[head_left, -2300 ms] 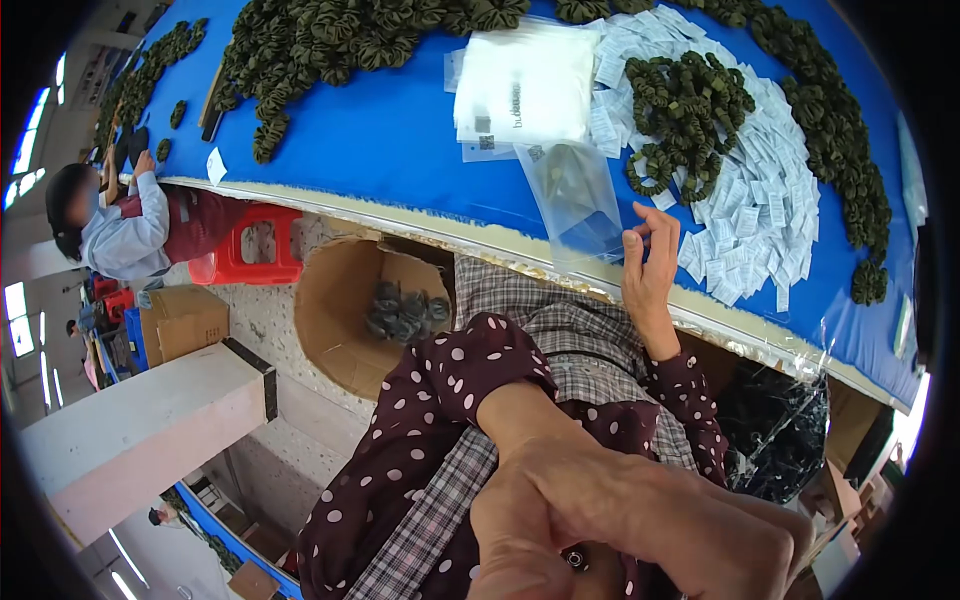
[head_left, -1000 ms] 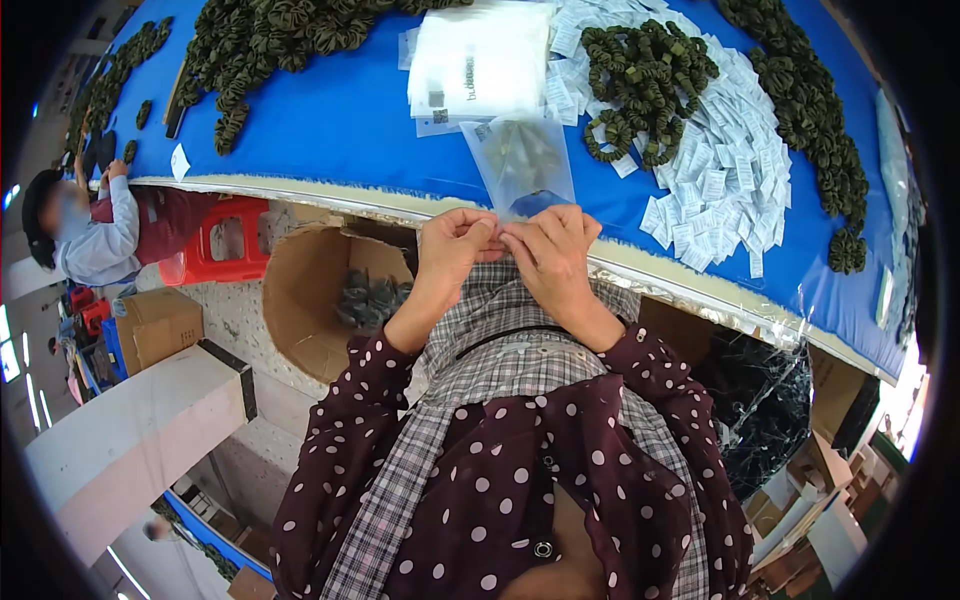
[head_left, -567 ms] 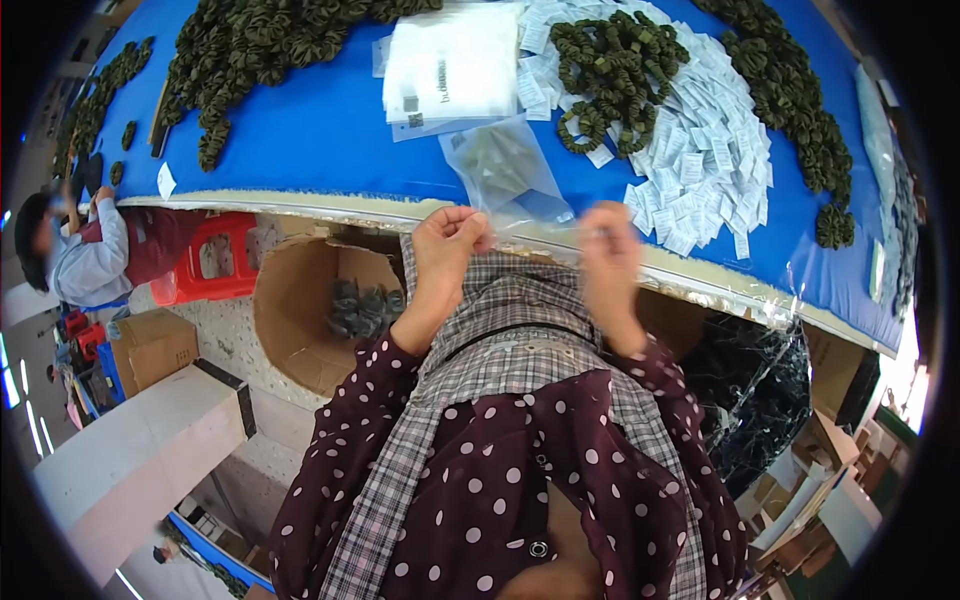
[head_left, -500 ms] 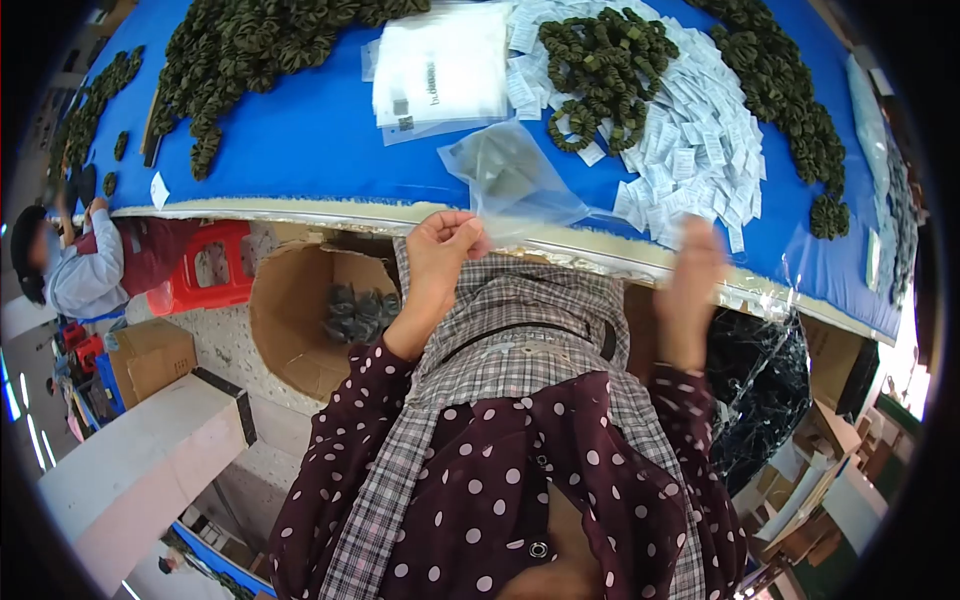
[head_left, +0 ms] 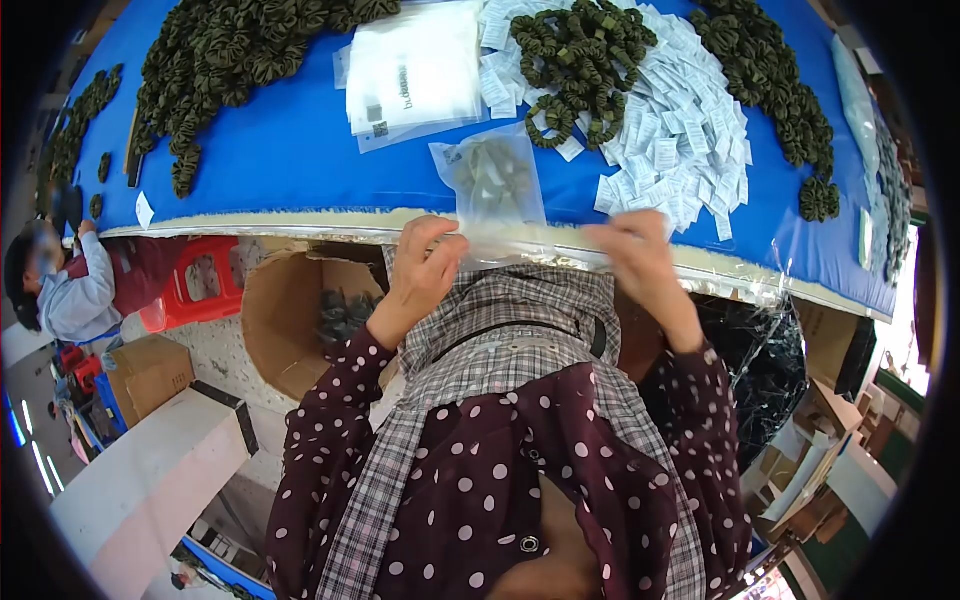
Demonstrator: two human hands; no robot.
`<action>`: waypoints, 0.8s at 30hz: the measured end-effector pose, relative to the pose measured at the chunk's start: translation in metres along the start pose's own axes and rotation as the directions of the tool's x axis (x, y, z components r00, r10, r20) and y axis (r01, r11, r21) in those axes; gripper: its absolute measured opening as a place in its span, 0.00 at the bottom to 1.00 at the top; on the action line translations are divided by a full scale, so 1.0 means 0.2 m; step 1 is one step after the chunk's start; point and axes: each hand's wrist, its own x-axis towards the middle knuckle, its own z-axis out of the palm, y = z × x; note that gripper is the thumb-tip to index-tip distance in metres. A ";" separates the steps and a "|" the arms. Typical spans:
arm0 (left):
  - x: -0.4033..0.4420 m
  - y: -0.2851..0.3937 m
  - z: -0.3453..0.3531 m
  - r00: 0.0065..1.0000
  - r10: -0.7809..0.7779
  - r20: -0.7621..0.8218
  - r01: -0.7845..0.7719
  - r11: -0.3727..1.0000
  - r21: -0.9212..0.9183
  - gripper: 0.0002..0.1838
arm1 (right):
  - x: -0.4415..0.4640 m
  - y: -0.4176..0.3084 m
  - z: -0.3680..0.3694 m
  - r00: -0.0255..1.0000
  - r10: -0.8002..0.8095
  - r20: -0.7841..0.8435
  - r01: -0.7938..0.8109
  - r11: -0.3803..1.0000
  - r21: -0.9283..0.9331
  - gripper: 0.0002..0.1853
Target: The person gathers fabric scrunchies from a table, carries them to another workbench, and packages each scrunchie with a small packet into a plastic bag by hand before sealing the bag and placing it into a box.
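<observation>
A frosted plastic bag (head_left: pixel 535 200) lies at the table's front edge, with a dark green scrunchie (head_left: pixel 490 178) showing through it. My left hand (head_left: pixel 425 268) is closed, thumb and fingers pinching the left corner of the bag's near edge. To the right, my right hand (head_left: pixel 642 262) is close to the other end of that edge. Motion blurs its fingers, so I cannot tell whether they grip the plastic. Behind the bag are a stack of printed clear bags (head_left: pixel 415 80), a heap of small white packets (head_left: pixel 690 130) and several scrunchies (head_left: pixel 580 55) on top of the packets.
More green scrunchies (head_left: pixel 235 55) are heaped at the back left, and another row (head_left: pixel 770 75) runs along the right. Below the table stand a cardboard box (head_left: pixel 285 330) and a black plastic bag (head_left: pixel 755 370). Another person (head_left: pixel 85 280) sits left near a red stool (head_left: pixel 205 285).
My right hand has come left and down from beside the packets toward the bag's near edge. The bag has straightened, its near edge drawn toward me. The view has shifted slightly.
</observation>
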 end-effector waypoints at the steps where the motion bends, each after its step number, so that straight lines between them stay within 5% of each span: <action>1: 0.01 -0.01 0.00 1.000 -0.003 -0.001 0.003 1.000 0.006 0.14 | 0.08 -0.01 0.08 0.992 -0.064 0.106 0.072 0.995 -0.072 0.12; 2: 0.02 -0.01 0.00 1.000 0.000 -0.016 0.000 1.000 -0.002 0.14 | 0.13 0.00 0.12 0.969 -0.120 0.216 0.151 0.979 -0.137 0.09; 6: 0.11 -0.04 -0.01 0.997 0.005 -0.072 -0.006 1.000 -0.011 0.13 | 0.25 0.11 0.19 0.961 -0.184 0.205 0.187 0.982 0.006 0.05; 10: 0.36 -0.07 -0.05 0.965 -0.108 -0.239 0.059 0.977 -0.205 0.11 | 0.40 0.08 0.20 0.974 0.228 -0.010 -0.179 0.786 0.591 0.03; 16: 0.50 -0.11 -0.10 0.986 -0.059 -0.154 0.005 0.946 -0.324 0.08 | 0.44 0.10 0.20 0.969 0.248 0.018 -0.185 0.672 0.717 0.01; 20: 0.24 -0.08 -0.07 0.978 -0.202 0.040 0.206 0.943 -0.260 0.05 | 0.26 0.05 0.22 0.949 0.293 0.118 -0.313 0.823 0.474 0.02; 24: 0.12 0.02 -0.05 0.924 -0.379 0.052 0.376 0.874 -0.307 0.04 | 0.15 0.00 0.26 0.868 0.442 0.226 -0.487 0.669 0.561 0.03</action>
